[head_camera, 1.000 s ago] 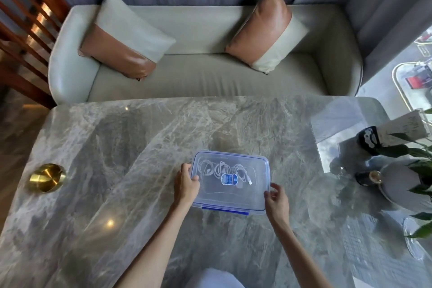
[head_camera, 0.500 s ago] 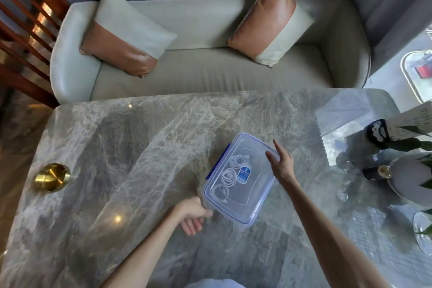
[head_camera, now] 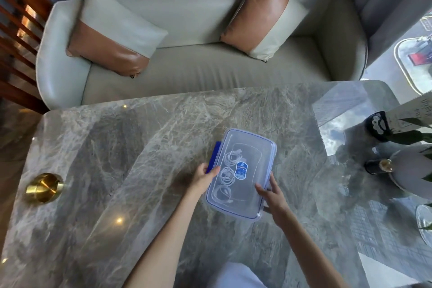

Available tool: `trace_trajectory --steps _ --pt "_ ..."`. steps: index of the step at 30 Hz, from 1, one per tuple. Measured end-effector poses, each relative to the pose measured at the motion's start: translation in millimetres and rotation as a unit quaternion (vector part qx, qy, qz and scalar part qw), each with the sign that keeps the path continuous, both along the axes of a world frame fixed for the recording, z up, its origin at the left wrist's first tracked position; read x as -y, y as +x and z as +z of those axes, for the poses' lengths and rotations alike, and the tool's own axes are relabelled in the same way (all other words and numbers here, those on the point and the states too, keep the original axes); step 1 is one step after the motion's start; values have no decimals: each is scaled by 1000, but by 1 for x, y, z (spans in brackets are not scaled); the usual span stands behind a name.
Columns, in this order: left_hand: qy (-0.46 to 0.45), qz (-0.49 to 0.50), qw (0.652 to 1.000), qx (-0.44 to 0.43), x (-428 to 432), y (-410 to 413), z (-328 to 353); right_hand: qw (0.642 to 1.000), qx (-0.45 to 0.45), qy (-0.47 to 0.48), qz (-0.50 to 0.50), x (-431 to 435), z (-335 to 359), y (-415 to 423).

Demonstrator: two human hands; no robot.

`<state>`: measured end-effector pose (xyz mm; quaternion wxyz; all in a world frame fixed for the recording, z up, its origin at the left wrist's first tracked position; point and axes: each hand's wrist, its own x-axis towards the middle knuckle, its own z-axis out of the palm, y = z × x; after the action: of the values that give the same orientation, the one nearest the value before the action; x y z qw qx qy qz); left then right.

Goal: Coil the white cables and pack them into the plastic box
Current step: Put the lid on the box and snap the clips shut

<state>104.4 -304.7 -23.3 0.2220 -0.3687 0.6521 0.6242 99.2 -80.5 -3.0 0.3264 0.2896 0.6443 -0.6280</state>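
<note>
Your clear plastic box (head_camera: 240, 194) lies flat on the veined grey marble counter (head_camera: 117, 159), its long side pointing toward 12 o'clock, with the blue-rimmed lid on. Through the lid you can see white cables (head_camera: 228, 174) in three loose coils and an oval blue sticker (head_camera: 242, 169). Your left hand (head_camera: 203, 179) pinches the flipped-out blue latch (head_camera: 215, 152) at the box's 9 o'clock edge. Your right hand (head_camera: 272, 199) grips its 4 o'clock corner, thumb on the lid. A round brass bowl (head_camera: 44, 187) sits far out at 9 o'clock.

head cam, high, facing fwd-down, table (head_camera: 140, 170)
</note>
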Motion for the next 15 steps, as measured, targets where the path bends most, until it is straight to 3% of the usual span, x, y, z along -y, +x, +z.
trace_trajectory --steps 5,10,15 --pt "-37 -4 999 6 2 14 2 997 -45 0 59 -1 -2 -29" --pt "-222 -131 965 38 -8 6 8 996 -38 35 71 -1 -6 -33" --pt "-268 -98 958 40 -13 1 11 996 -34 46 65 -1 -10 -31"
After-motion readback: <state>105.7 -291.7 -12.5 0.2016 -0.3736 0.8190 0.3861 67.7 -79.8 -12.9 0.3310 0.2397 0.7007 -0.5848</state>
